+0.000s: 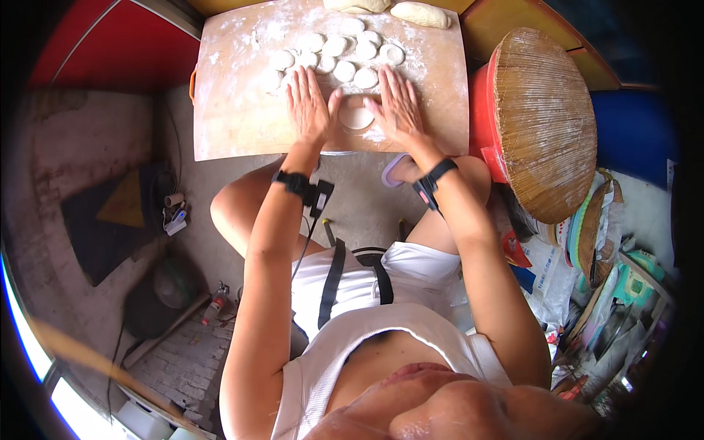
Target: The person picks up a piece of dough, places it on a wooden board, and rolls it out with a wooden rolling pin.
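My left hand [309, 107] lies palm down over the floured wooden board [236, 121], fingers stretched forward. My right hand [397, 107] mirrors it on the other side, its thumb at the edge of a flattened dough round [356, 117]. Between the thumbs shows a short stretch of what looks like a wooden rolling pin [356, 101], crossing the far part of that round. The palms hide the rest of it. Just beyond my fingertips are several small dough discs [344, 71], dusted with flour. My left fingers partly cover the nearest of them.
At the board's far edge sit a dough lump [357, 5] and a dough roll [421, 15]. A round lid of plant stalks [544, 126] leans over a red tub [483, 115] on the right. Bags and trays [588, 236] crowd behind it. A bottle [215, 308] stands at lower left.
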The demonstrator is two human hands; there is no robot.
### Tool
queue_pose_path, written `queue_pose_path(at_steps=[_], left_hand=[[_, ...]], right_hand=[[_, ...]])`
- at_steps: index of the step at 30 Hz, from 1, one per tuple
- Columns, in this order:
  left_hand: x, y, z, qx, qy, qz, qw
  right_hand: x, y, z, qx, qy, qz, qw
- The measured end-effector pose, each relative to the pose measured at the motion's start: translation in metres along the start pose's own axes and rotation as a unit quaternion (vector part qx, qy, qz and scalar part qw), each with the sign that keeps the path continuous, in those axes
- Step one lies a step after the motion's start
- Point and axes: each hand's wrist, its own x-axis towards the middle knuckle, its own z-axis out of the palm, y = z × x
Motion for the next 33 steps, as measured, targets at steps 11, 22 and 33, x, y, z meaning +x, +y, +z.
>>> queue_pose_path(at_steps=[11,22,33], left_hand=[[0.005,-0.003,-0.001,-0.019,0.015,-0.025,0.999],[-0.024,-0.005,-0.008,-0.043,-0.005,0.001,0.999],[-0.027,-0.006,-0.011,-0.059,-0.051,0.037,0.996]], right_hand=[[0.014,-0.002,-0.007,-0.016,0.003,-0.007,1.000],[0.000,-0.007,-0.001,0.002,-0.006,-0.024,1.000],[-0.020,-0.001,0.002,0.012,-0.010,-0.025,1.000]])
